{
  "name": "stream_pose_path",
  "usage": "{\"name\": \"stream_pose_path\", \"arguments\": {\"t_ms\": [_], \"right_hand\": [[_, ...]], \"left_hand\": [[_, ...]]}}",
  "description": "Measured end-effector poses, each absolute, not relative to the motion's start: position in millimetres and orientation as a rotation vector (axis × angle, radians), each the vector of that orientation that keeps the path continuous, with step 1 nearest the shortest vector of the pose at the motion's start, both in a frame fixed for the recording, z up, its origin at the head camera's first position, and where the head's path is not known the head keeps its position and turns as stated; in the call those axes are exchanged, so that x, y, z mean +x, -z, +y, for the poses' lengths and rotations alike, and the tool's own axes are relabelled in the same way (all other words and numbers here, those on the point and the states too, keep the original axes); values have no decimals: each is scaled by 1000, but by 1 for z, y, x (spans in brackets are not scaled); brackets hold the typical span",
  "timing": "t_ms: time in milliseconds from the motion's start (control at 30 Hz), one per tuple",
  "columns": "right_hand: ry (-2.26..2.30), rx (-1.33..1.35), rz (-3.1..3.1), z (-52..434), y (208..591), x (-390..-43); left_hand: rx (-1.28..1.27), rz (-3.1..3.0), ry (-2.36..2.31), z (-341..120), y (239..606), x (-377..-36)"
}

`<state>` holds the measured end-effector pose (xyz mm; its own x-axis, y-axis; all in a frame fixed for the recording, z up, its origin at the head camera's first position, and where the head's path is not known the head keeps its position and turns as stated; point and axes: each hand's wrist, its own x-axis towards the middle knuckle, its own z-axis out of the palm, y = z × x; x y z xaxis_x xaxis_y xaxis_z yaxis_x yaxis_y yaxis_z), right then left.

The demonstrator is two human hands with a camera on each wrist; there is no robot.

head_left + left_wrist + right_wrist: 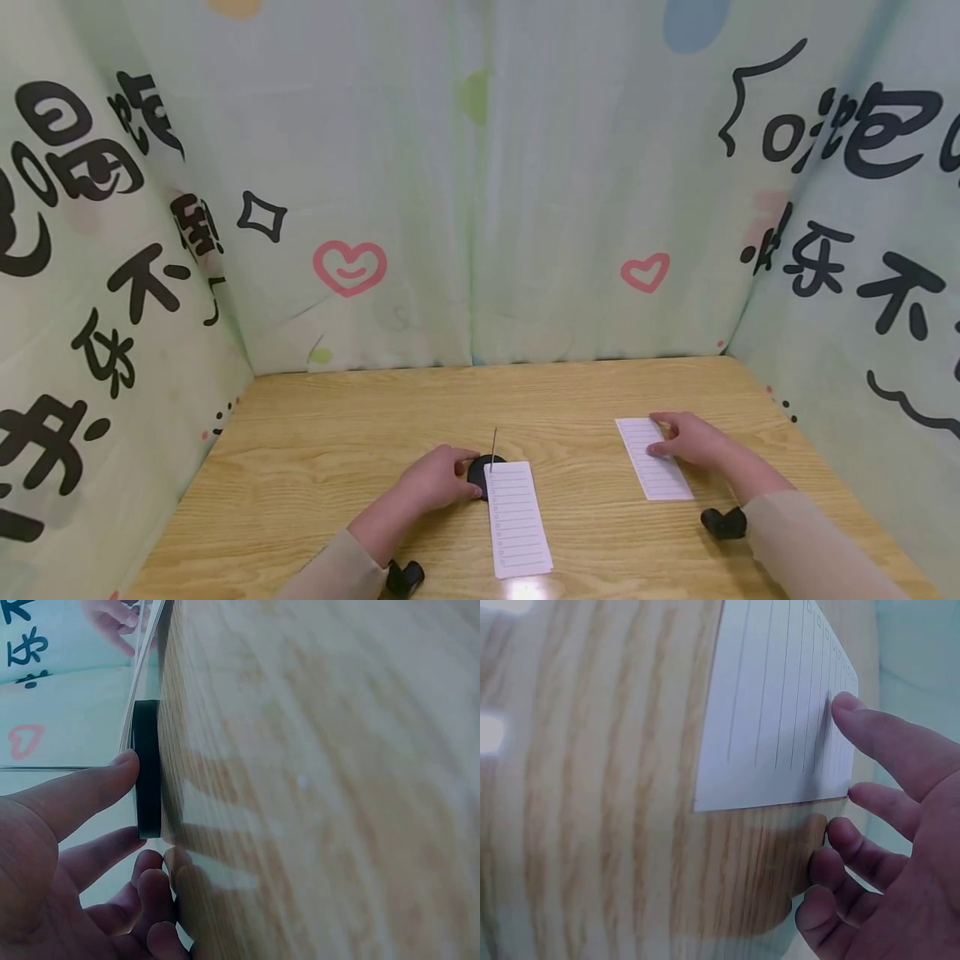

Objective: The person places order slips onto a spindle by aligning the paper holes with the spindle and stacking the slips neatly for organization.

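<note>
A paper spike has a round black base and a thin upright needle. My left hand holds that base by its edge between thumb and index finger; the base stands on the table in the left wrist view. White lined slips with small checkboxes are on the needle by their top end and stretch toward me. To the right, a loose lined slip lies flat on the table. My right hand touches it, thumb over its face and index finger at its edge, other fingers loosely bent.
The wooden table carries all of this. Patterned curtains hang behind it and along both sides. A black wrist device sits under the left sleeve, another under the right sleeve.
</note>
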<state>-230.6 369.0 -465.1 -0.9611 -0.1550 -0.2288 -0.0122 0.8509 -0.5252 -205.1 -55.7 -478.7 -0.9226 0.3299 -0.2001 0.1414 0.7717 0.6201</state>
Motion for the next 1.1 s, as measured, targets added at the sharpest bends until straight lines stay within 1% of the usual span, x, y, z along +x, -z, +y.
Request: {"name": "stream_pose_path", "arguments": {"t_ms": [467,633,800,1100], "right_hand": [[704,-105,2775,369,461,-234],[760,-113,2813,370,467,-233],[823,-67,2832,372,474,-230],[917,-14,2774,373,474,-224]], "left_hand": [[356,2666,-897,-55,478,-206],[362,2672,-885,-55,477,-206],[365,2671,-882,-55,476,-206],[361,2669,-882,-56,478,-207]]}}
